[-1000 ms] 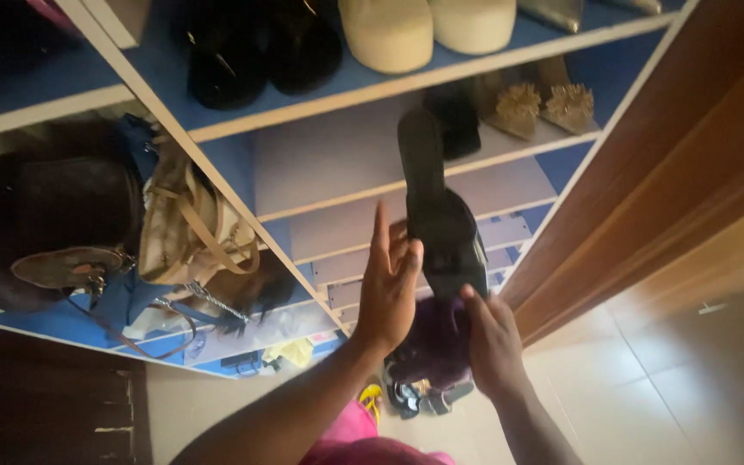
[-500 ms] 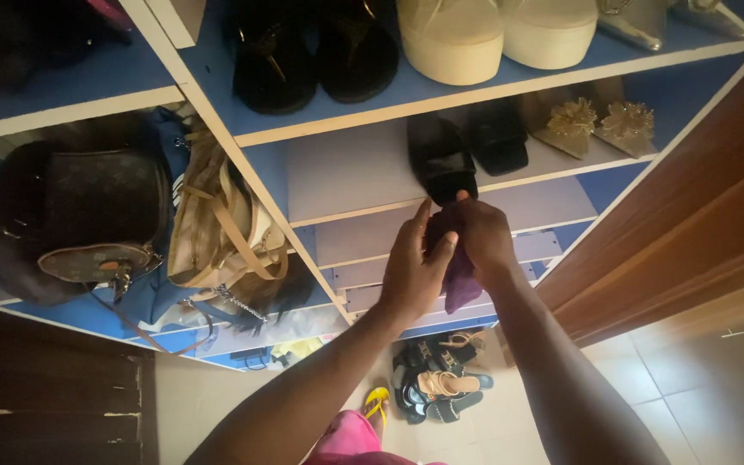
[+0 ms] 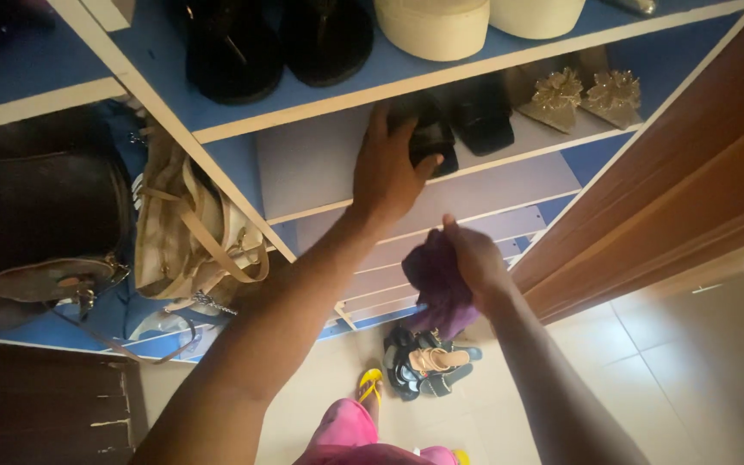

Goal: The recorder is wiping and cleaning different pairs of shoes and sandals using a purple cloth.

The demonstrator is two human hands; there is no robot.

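Left hand (image 3: 387, 168) is curled around the near end of a black shoe (image 3: 424, 129) that sits on the pale second shelf (image 3: 320, 168) of the shoe rack, thumb on one side and fingers over the top, so the hand is clamped on it. Right hand (image 3: 473, 258) hangs lower, out in front of the rack, with its fingers bunched tight on a dark purple cloth (image 3: 437, 288) that droops beneath the fist.

Just beside the held shoe, to its right on the same shelf, lies a second black shoe (image 3: 480, 116), and further right a pair of gold ornamented shoes (image 3: 587, 90). On the blue shelf above stand black sandals (image 3: 273, 43) and cream platform shoes (image 3: 467, 21), all cut off by the top edge. Left of the white divider a tan striped handbag (image 3: 187, 228) leans against a dark brown bag (image 3: 45, 215). Down on the tiled floor (image 3: 691, 362), below the cloth, a heap of sandals (image 3: 428, 366) lies near a yellow slipper (image 3: 370, 383). A brown wooden door (image 3: 691, 164) bounds the rack on the right.

The palm hides the heel end of the held shoe, and the lower shelves are partly covered by both forearms. The shoes in the heap are too tangled and dim to tell apart, and pink clothing (image 3: 355, 435) at the bottom edge is only partly in view
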